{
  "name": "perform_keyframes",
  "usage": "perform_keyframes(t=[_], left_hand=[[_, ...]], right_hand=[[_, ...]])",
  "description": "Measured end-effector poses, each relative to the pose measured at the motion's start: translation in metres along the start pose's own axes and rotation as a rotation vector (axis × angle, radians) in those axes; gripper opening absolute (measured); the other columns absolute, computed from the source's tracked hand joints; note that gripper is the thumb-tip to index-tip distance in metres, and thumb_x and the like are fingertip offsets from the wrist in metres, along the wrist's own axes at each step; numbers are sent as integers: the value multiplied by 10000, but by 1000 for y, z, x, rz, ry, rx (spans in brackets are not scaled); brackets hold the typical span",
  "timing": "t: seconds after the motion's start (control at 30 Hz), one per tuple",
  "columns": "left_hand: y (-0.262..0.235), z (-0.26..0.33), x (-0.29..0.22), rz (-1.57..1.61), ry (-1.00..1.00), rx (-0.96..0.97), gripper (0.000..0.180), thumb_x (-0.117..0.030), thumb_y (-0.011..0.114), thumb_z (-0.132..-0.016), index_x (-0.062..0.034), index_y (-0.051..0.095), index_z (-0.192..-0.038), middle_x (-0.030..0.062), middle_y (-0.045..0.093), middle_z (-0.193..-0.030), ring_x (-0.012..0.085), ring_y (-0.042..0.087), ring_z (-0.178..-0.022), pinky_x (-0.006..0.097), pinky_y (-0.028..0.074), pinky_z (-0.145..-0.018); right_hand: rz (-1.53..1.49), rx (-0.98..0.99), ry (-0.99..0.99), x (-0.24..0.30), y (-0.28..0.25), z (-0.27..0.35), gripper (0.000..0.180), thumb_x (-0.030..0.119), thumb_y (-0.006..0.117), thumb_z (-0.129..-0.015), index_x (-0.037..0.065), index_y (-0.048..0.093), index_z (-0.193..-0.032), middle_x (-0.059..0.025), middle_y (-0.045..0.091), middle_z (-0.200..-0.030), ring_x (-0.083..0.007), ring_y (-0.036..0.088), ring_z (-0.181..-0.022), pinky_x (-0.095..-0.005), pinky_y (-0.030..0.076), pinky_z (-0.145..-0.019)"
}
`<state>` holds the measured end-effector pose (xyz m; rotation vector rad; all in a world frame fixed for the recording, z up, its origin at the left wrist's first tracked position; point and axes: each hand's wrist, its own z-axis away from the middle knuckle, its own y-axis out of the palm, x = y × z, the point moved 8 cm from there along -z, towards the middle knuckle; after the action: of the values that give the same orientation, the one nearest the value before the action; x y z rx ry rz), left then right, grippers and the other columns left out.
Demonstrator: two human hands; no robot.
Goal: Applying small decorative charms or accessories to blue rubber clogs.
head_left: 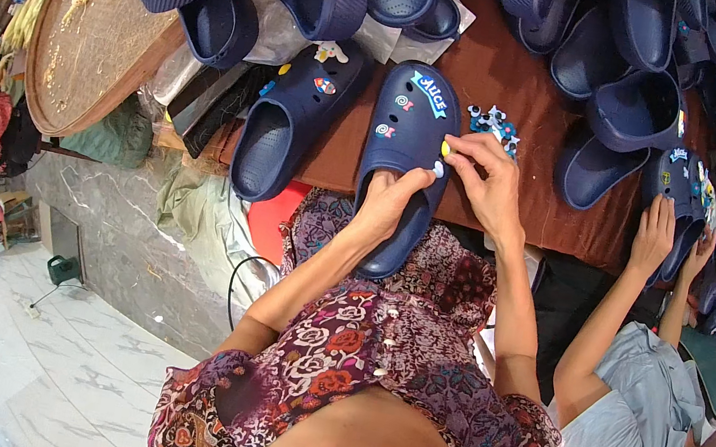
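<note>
One dark blue rubber clog [403, 151] sits in your left grip [388, 200], fingers tucked inside, likely to keep it still. Your right grip [491, 180] pinches a small yellow charm [445, 149] at the clog's edge. Blue-and-white charms [493, 128] lie just past that grip, maybe for easy reach.

Two bare forearms rise from the lower middle of the frame, elbows bent and apart, converging toward the centre. The left forearm [311, 274] slants up and rightward to the left hand [388, 202], whose thumb stretches toward the frame's right while its other fingers are largely hidden. The right forearm [516, 283] climbs more steeply, leaning leftward, to the right hand [490, 184]; its bent index finger [473, 146] and thumb [464, 169] point left, tips close together in a pinch.
</note>
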<state>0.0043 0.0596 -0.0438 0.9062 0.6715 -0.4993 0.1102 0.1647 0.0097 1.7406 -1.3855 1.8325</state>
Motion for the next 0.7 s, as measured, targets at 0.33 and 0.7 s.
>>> perform_keyframes(t=[0.33,0.7], left_hand=[[1,-1,6,54,-6,-7,391,-49,633,-867,21,528,-1237,35,578,-1151,116,556,-1024,277,442,-930],[4,0,6,27,41,-2,469,-61,616,-882,34,467,-1316,51,536,-1243,133,524,-1113,288,408,-992]], right_hand=[[-216,24,141,-9,3,0,234,42,720,-866,37,720,-1100,-68,654,-1016,-158,653,-924,-265,540,-787],[-152,-91,231,-18,3,8,224,50,756,-836,20,717,-1055,-61,664,-978,-133,666,-883,-264,562,-771]])
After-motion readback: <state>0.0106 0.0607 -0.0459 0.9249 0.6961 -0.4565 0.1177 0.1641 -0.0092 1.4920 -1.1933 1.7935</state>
